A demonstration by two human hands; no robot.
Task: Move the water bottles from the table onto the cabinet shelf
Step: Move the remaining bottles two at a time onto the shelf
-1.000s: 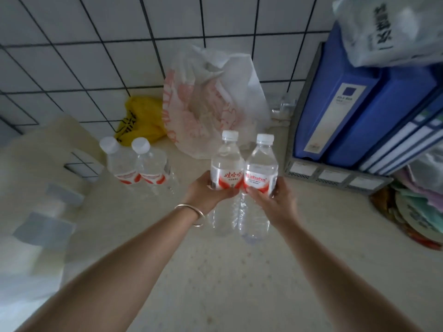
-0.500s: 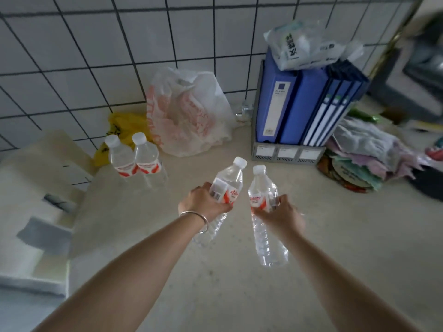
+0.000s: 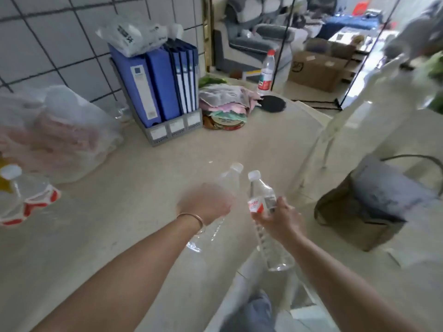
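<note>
My left hand [image 3: 206, 203] grips a clear water bottle [image 3: 230, 178] around its label, tilted with the white cap pointing up and right. Beside it, my right hand [image 3: 280, 218] holds a second water bottle [image 3: 260, 200] with a red and white label, its base hanging low over the table's edge. Both bottles are lifted off the beige table [image 3: 143, 188]. At the far left edge another water bottle [image 3: 21, 195] still stands on the table, blurred. No cabinet shelf is recognisable in the view.
Blue binders in a grey rack [image 3: 158, 82] stand against the tiled wall, a white plastic bag [image 3: 60, 135] to their left. Folded cloths [image 3: 225, 101], a black disc [image 3: 273, 103] and a red-capped bottle [image 3: 266, 73] sit further back. A brown bag [image 3: 364, 212] is on the right.
The view has swung to the right, away from the wall. Both hands have carried their bottles right, toward the table's edge, and the bottles on the table have slid to the left margin.
</note>
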